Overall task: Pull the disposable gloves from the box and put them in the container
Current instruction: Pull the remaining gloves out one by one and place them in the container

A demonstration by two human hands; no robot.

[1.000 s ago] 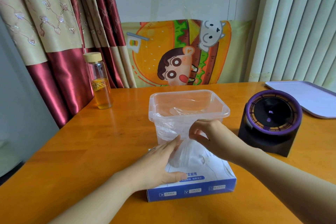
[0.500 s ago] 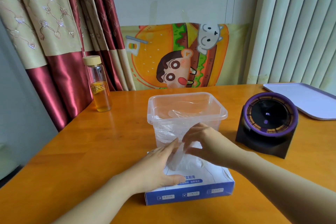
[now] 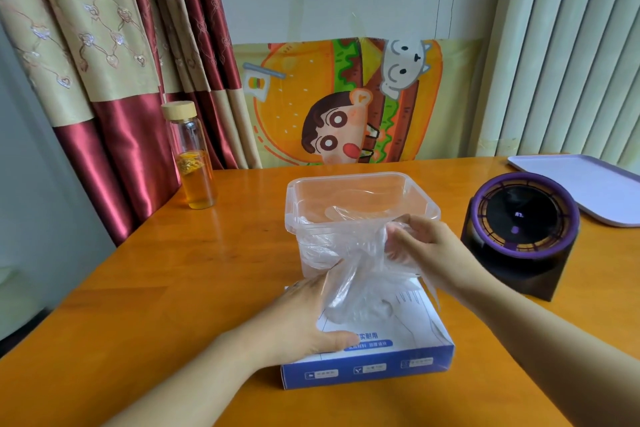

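Your left hand (image 3: 298, 319) lies flat, fingers straight, pinning the blue-and-white cardboard box (image 3: 398, 364). The thin, crinkled clear glove (image 3: 356, 263) now stands higher above the slot, tail still inside: nearly free. Your right hand (image 3: 426, 250) pinches its top beside the stiff, clear, rectangular container (image 3: 360, 180).

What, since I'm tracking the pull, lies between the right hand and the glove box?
In the head view, a clear disposable glove stretches from the right hand down into the glove box, which the left hand presses down.
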